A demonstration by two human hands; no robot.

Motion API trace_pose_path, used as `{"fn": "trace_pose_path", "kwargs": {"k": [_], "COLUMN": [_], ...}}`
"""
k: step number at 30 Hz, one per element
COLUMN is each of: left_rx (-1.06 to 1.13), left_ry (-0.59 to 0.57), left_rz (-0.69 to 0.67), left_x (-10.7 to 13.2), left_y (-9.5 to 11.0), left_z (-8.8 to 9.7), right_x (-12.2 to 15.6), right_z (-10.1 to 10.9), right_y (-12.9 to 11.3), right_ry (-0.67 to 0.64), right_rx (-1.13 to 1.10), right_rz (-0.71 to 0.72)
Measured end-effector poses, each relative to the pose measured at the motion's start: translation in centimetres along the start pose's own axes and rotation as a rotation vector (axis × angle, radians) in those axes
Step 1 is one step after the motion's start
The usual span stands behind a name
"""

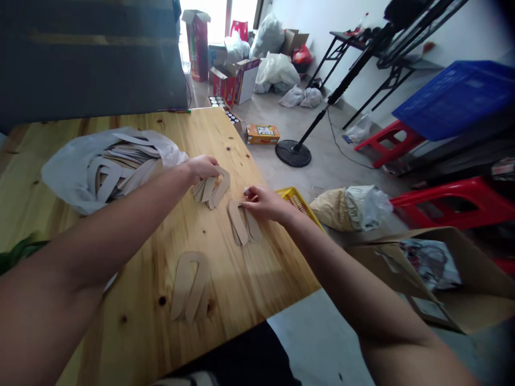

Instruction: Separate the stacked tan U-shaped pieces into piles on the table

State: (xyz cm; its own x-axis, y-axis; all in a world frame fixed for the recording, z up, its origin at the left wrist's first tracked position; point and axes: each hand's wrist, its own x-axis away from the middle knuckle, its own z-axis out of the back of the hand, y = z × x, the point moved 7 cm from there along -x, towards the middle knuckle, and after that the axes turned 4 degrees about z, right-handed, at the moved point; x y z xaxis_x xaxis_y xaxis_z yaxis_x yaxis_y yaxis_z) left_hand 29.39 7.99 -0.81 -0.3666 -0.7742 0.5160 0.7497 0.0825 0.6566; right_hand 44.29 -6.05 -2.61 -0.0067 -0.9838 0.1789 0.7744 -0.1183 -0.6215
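Observation:
My left hand [204, 167] is closed on the top of a fanned bundle of U-shaped cardboard pieces [219, 190] on the wooden table. To its right, my right hand [265, 203] has its fingers curled in, with a small white object [247, 191] at the fingertips, too small to name. The thumb of that hand is at the top of a second U-shaped bundle [238, 225], which partly lies under the hand. Nearer to me, a third set of U-shaped pieces [184, 284] lies flat, slightly spread.
A white plastic bag [66, 169] full of similar pieces sits on the left of the table [145, 343]. Beyond the right edge are a yellow basket [295, 198], an open cardboard box [475, 300], red stools [450, 201] and a black stand [293, 154].

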Motion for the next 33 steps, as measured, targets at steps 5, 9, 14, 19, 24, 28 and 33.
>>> {"fn": "trace_pose_path", "kwargs": {"k": [5, 9, 14, 19, 24, 28, 33], "left_rx": [-0.199, -0.318, -0.432, -0.529, -0.530, -0.532, -0.534], "left_ry": [0.118, 0.183, 0.269, 0.322, 0.335, 0.322, 0.298], "left_rz": [-0.038, -0.081, -0.163, -0.212, -0.245, -0.262, -0.272], "left_x": [-1.2, -1.3, 0.4, 1.6, 2.2, 3.1, 4.7], "left_y": [-0.6, -0.8, -0.1, 0.0, -0.1, 0.0, 0.1], "left_z": [-0.3, -0.7, -1.2, -1.6, -2.0, -2.7, -3.8], "right_x": [-0.7, 0.0, 0.8, 0.9, 0.8, 1.6, 4.4], "right_z": [-0.4, -0.5, -0.6, -0.9, -1.1, -0.6, 0.2], "right_y": [-2.0, -2.3, -2.6, -2.7, -2.4, -2.0, -0.9], "right_ry": [-0.155, -0.229, -0.259, -0.270, -0.262, -0.228, -0.229], "right_rx": [0.284, 0.399, 0.505, 0.511, 0.513, 0.387, -0.132], "right_rz": [0.054, 0.046, 0.024, 0.011, 0.067, 0.106, 0.172]}}
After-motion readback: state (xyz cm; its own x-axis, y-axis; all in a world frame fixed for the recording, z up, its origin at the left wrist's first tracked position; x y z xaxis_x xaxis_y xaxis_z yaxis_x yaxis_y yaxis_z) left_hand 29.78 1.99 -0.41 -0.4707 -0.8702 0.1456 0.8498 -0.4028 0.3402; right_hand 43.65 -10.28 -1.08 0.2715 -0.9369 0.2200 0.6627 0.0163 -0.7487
